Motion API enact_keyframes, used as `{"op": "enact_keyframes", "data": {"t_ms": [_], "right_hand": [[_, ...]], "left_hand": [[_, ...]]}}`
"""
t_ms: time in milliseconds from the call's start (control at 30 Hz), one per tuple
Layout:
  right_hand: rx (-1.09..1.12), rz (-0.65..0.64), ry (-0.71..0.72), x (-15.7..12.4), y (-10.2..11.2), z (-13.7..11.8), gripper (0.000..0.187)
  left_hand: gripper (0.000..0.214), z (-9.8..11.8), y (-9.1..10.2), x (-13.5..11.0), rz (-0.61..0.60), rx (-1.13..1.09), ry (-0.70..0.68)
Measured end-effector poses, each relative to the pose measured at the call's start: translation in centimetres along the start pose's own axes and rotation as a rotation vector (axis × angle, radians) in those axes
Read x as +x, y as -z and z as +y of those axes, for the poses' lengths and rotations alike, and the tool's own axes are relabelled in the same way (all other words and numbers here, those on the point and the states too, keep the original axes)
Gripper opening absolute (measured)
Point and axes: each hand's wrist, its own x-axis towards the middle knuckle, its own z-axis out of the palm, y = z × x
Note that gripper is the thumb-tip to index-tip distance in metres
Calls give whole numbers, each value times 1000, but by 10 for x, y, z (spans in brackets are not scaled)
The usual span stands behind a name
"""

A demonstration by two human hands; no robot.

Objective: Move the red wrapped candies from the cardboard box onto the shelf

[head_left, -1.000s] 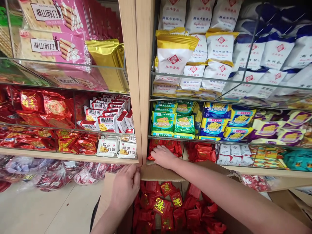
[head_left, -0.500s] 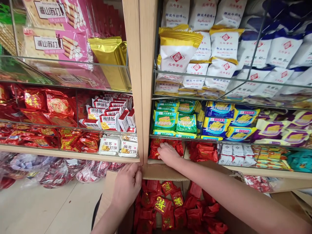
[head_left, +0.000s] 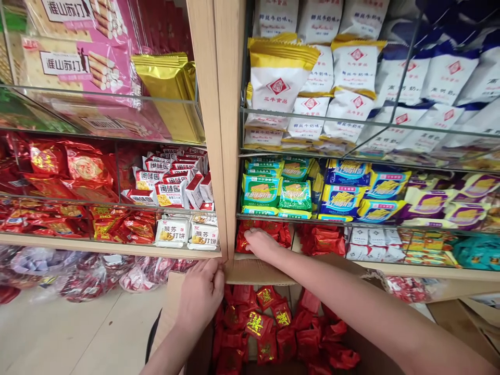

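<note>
My right hand (head_left: 262, 243) reaches into the lowest compartment of the right shelf unit and rests palm down, fingers together, on a pile of red foil snack packets (head_left: 275, 233). What lies under the fingers is hidden. My left hand (head_left: 200, 294) grips the upper edge of an open cardboard box (head_left: 250, 272) held against the shelf front. The box holds several red foil packets with gold characters (head_left: 269, 328).
The wooden shelf post (head_left: 219, 130) splits two units with glass dividers. Green, blue and purple biscuit packs (head_left: 344, 192) sit above my right hand. White cracker packs (head_left: 187, 234) lie at lower left. Clear bags of red sweets (head_left: 78, 276) sit on the floor.
My right hand has slid a little deeper and to the left over the red packets. My left hand keeps its hold on the box edge. The view shifted slightly.
</note>
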Motion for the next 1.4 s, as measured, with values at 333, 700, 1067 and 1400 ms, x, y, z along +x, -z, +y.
{"op": "enact_keyframes", "data": {"t_ms": [333,700,1067,1400], "right_hand": [[-33,88,8,-19,17,-1,31],[-77,126,3,-16,17,3,35],[21,96,100,-53,44,5,32],[313,-166,153,-154,-39,-56,46]], "left_hand": [[22,-1,0,-1,-5,-10,-10],[21,-1,0,-2,2,-20,3],[21,-1,2,-2,-1,-27,-10],[22,-3,1,1,17,0,-9]]}}
